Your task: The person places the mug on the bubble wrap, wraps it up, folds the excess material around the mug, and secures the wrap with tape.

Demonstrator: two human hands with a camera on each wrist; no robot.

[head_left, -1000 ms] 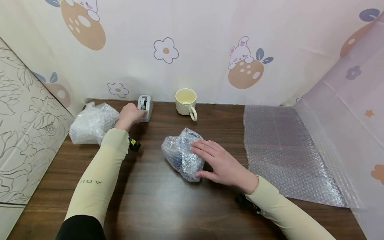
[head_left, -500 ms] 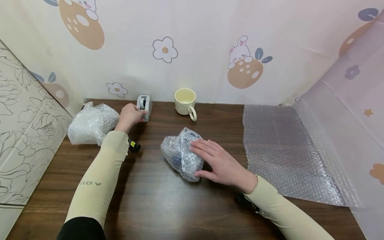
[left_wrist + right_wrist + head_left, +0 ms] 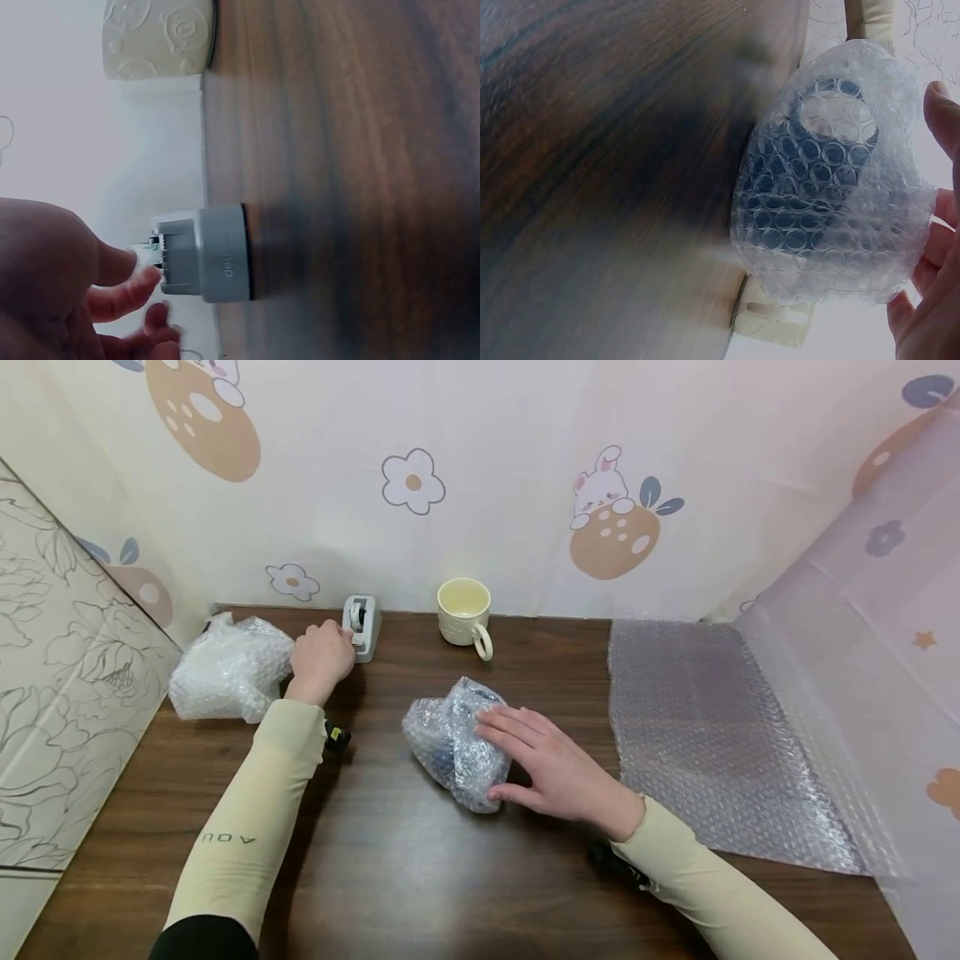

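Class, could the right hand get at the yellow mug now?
Probably yes: the right hand rests against the wrapped bundle, but bare tabletop leaves its way to the mug free.

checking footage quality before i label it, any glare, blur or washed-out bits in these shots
Head view: mostly sharp, glare on the table and shine on the flat bubble wrap; left wrist view: washed-out wall, hazy table, tape dispenser somewhat clearer; right wrist view: blown-out white near the bottom, blurry table, dark shadow beside the wrapped bundle.

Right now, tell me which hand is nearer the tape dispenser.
Left. The left hand is beside the tape dispenser; the right hand is farther, at the wrapped bundle.
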